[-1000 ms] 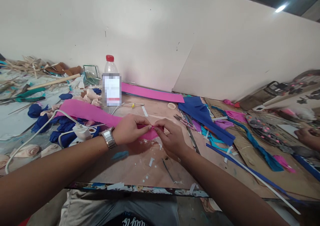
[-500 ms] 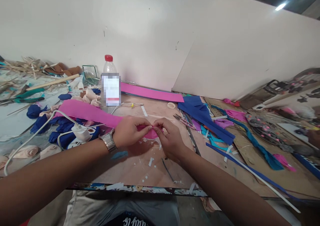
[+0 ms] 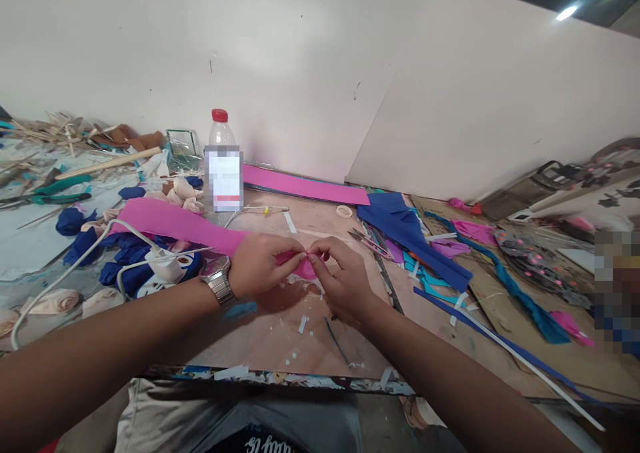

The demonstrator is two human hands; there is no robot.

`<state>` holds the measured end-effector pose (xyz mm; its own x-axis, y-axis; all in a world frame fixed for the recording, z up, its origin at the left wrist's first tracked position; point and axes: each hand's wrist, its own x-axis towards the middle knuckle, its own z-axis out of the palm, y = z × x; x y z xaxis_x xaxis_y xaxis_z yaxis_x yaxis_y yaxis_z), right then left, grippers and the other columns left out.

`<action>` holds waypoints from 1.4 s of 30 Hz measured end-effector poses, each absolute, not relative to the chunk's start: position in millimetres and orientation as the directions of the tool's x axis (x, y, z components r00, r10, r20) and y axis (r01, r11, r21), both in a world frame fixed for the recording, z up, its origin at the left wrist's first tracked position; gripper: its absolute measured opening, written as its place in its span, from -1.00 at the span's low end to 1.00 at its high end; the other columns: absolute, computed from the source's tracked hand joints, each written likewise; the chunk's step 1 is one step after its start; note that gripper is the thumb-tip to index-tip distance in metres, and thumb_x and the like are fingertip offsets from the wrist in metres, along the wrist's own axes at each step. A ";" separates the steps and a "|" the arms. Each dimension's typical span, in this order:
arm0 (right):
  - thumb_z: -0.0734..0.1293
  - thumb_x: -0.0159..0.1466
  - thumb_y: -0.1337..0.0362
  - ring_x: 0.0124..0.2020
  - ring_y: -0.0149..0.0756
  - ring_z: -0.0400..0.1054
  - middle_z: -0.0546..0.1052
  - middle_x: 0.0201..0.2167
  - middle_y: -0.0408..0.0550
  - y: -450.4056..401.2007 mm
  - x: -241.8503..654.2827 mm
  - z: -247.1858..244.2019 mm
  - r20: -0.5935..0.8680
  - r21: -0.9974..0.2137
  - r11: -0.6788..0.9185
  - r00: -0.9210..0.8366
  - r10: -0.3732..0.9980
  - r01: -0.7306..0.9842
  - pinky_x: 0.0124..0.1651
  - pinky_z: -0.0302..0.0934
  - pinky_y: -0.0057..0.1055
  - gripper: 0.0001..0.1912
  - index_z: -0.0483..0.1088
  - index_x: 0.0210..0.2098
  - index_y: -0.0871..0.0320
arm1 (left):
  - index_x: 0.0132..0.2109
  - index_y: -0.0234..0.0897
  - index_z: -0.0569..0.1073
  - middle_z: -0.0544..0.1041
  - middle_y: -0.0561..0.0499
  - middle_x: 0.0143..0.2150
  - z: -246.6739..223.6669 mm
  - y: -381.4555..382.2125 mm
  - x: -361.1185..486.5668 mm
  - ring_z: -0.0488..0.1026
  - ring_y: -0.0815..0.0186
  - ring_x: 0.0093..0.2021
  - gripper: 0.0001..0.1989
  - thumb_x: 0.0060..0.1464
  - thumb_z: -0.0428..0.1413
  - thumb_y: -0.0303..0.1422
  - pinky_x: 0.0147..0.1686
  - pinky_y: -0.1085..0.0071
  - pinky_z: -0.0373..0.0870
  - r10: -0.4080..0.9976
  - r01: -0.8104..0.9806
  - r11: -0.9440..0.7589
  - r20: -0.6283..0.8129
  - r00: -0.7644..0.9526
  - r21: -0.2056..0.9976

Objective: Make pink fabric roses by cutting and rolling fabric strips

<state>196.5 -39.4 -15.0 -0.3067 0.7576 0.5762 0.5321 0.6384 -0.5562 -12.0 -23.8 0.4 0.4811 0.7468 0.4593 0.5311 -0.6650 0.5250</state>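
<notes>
Both of my hands meet above the wooden board (image 3: 280, 336), thumbs and forefingers pinched on the end of a pink strip (image 3: 170, 221). My left hand (image 3: 265, 263), with a metal watch (image 3: 220, 283) at its wrist, is closed on the strip, which runs back leftward from it over blue fabric pieces. My right hand (image 3: 337, 274) pinches the same end, its fingertips touching or nearly touching those of my left hand. A small pink part shows just under the fingertips; the gripped edge itself is hidden.
Behind the hands stand a bottle with a red cap (image 3: 220, 115) and a flat pink strip (image 3: 305, 185). Small scissors (image 3: 371, 243) lie right of my right hand, near blue fabric (image 3: 425, 239). A white plug (image 3: 165, 265) and cable are at the left. A long white stick (image 3: 530, 366) lies right.
The view has shifted very slightly. Both hands remain together on the pink strip, with the fingertips moved only a little.
</notes>
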 end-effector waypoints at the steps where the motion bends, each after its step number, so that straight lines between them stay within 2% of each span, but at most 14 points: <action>1: 0.30 0.39 0.26 -0.24 -0.24 0.38 0.52 -0.31 -0.07 -39.4 196.6 -15.0 0.573 -0.553 0.637 -0.309 0.759 0.537 -0.16 0.24 -0.29 -0.92 0.42 -0.24 0.08 | -0.14 -0.15 0.64 0.69 0.03 -0.24 -0.8 -23.7 -12.0 0.59 0.27 -0.29 -0.73 0.29 0.07 -0.18 -0.27 0.36 0.39 0.737 0.542 -0.675 0.471 0.484 0.500; 6: 0.28 0.41 0.25 -0.23 -0.22 0.38 0.52 -0.30 -0.04 -39.3 197.3 -15.1 0.555 -0.552 0.624 -0.316 0.770 0.553 -0.15 0.25 -0.27 -0.90 0.40 -0.24 0.08 | -0.15 -0.16 0.64 0.68 -0.02 -0.30 -6.3 -23.1 -11.9 0.58 0.24 -0.30 -0.72 0.30 0.05 -0.18 -0.28 0.34 0.38 0.683 0.582 -0.720 0.536 0.496 0.379; 13: 0.29 0.40 0.23 -0.22 -0.21 0.38 0.51 -0.29 -0.03 -38.9 196.7 -13.6 0.530 -0.568 0.606 -0.315 0.787 0.558 -0.13 0.24 -0.26 -0.89 0.40 -0.25 0.09 | -0.17 -0.17 0.63 0.67 -0.02 -0.33 -7.1 -22.7 -11.6 0.56 0.24 -0.34 -0.70 0.31 0.04 -0.18 -0.32 0.33 0.35 0.694 0.613 -0.705 0.530 0.488 0.358; 20: 0.20 0.39 0.35 -0.23 -0.25 0.36 0.49 -0.25 -0.03 -38.3 194.6 -16.7 0.477 -0.603 0.623 -0.402 0.782 0.498 -0.17 0.23 -0.31 -0.90 0.32 -0.25 0.10 | -0.18 -0.19 0.62 0.66 -0.01 -0.34 -9.9 -21.8 -10.3 0.56 0.26 -0.34 -0.72 0.33 0.03 -0.22 -0.33 0.35 0.35 0.604 0.548 -0.780 0.594 0.532 0.302; 24: 0.21 0.40 0.33 -0.24 -0.25 0.36 0.50 -0.25 -0.05 -36.5 196.5 -18.6 0.460 -0.628 0.602 -0.389 0.798 0.493 -0.17 0.24 -0.31 -0.91 0.34 -0.24 0.09 | -0.18 -0.18 0.61 0.65 -0.01 -0.34 -10.5 -19.7 -11.7 0.55 0.25 -0.34 -0.74 0.33 0.04 -0.24 -0.30 0.32 0.34 0.587 0.563 -0.786 0.590 0.553 0.254; 28: 0.25 0.41 0.27 -0.15 -0.20 0.38 0.54 -0.20 -0.03 -35.2 199.2 -16.8 0.470 -0.592 0.612 -0.393 0.790 0.524 -0.10 0.23 -0.27 -0.92 0.39 -0.18 0.06 | -0.18 -0.19 0.61 0.65 -0.01 -0.34 -10.1 -16.8 -12.7 0.54 0.23 -0.32 -0.71 0.35 0.01 -0.23 -0.22 0.28 0.36 0.612 0.581 -0.771 0.559 0.560 0.261; 33: 0.22 0.38 0.34 -0.18 -0.20 0.37 0.51 -0.23 -0.03 -37.3 196.9 -16.7 0.482 -0.583 0.631 -0.407 0.776 0.512 -0.11 0.24 -0.26 -0.92 0.34 -0.24 0.07 | -0.19 -0.21 0.58 0.64 0.02 -0.34 -12.3 -15.8 -11.0 0.54 0.29 -0.32 -0.71 0.37 -0.02 -0.28 -0.08 0.25 0.35 0.558 0.522 -0.818 0.558 0.614 0.243; 37: 0.20 0.36 0.37 -0.22 -0.24 0.37 0.50 -0.25 -0.05 -37.9 195.8 -18.3 0.458 -0.618 0.602 -0.391 0.798 0.505 -0.13 0.25 -0.28 -0.90 0.33 -0.25 0.08 | -0.18 -0.21 0.57 0.64 0.03 -0.33 -13.2 -15.9 -10.5 0.54 0.30 -0.32 -0.72 0.38 -0.02 -0.28 -0.07 0.25 0.35 0.545 0.510 -0.826 0.569 0.616 0.239; 42: 0.26 0.40 0.29 -0.13 -0.20 0.39 0.56 -0.15 -0.03 -35.3 199.4 -16.7 0.475 -0.578 0.622 -0.402 0.783 0.529 -0.07 0.24 -0.25 -0.92 0.40 -0.17 0.06 | -0.16 -0.23 0.55 0.65 0.02 -0.30 -11.9 -13.1 -12.3 0.55 0.31 -0.31 -0.71 0.40 -0.05 -0.29 -0.07 0.26 0.34 0.518 0.522 -0.834 0.576 0.632 0.177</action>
<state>199.4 -35.3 -16.7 -0.4020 0.7831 0.4746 0.5289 0.6217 -0.5778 -12.3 -13.1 -11.9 0.6322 0.5178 0.5764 0.5219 -0.8344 0.1771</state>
